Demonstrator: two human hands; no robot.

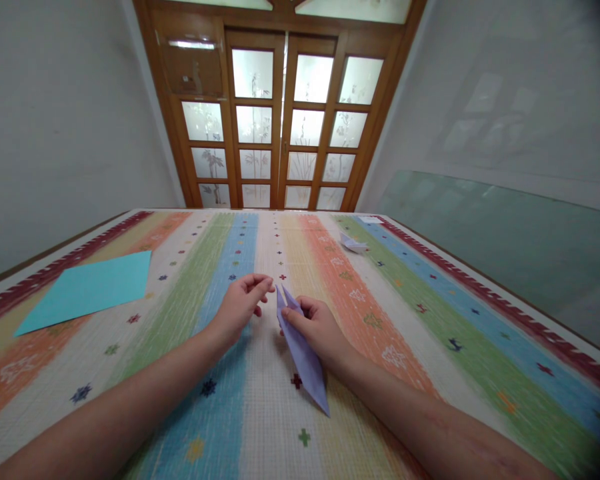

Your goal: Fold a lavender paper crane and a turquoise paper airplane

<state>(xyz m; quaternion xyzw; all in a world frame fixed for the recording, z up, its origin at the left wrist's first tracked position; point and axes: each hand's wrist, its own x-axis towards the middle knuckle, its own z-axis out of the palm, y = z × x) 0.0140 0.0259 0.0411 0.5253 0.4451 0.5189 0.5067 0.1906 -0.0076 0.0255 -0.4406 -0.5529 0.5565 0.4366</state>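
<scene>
The right hand covers part of the pointed, folded lavender paper, which hides some of that hand's fingers. The bottom edge cuts off both bare forearms and the multicoloured striped cloth. Details of the pale folded paper are too small to tell.

The left arm slants from the bottom left corner up toward the middle of the frame. The left hand is just left of the middle, with its fingers softly bent and its thumb close to the pointing finger. The right arm slants in from the bottom right. The right hand is a bit lower, pinching tight, its thumb on top, pointing up and left.
</scene>
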